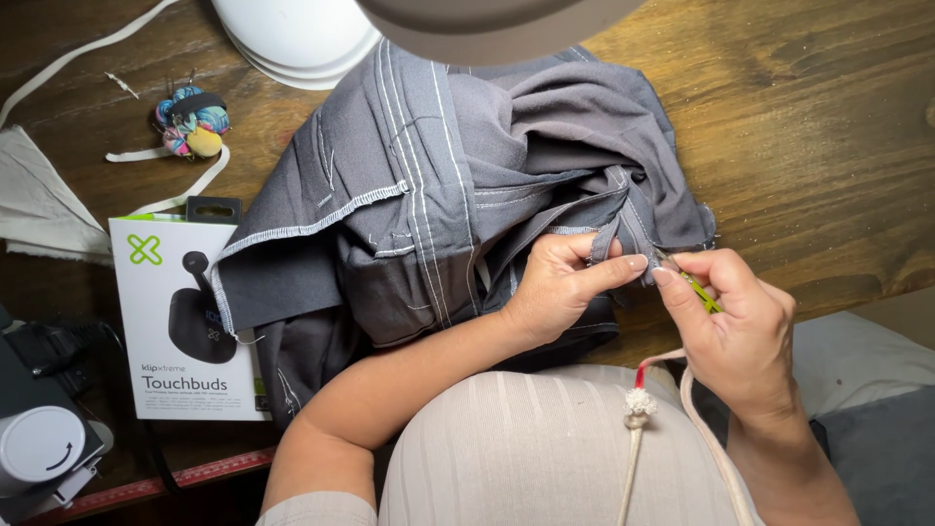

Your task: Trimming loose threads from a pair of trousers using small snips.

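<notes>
A dark grey garment (438, 195) with white stitched seams lies bunched on the wooden table (828, 127). My left hand (560, 287) pinches a seam edge of the garment at its right side. My right hand (726, 326) is closed on a small tool with a green-yellow handle (699, 289), its tip against the same seam edge, right by my left thumb. A cord with a red and white end (638, 394) hangs under my right wrist.
A white earbuds box (175, 321) lies at the left, partly under the garment. A colourful pincushion (192, 122), white ribbon (58, 63) and folded cloth (39, 209) sit at the far left. A white round object (292, 39) is at the top. A red ruler (166, 480) lies near the bottom left.
</notes>
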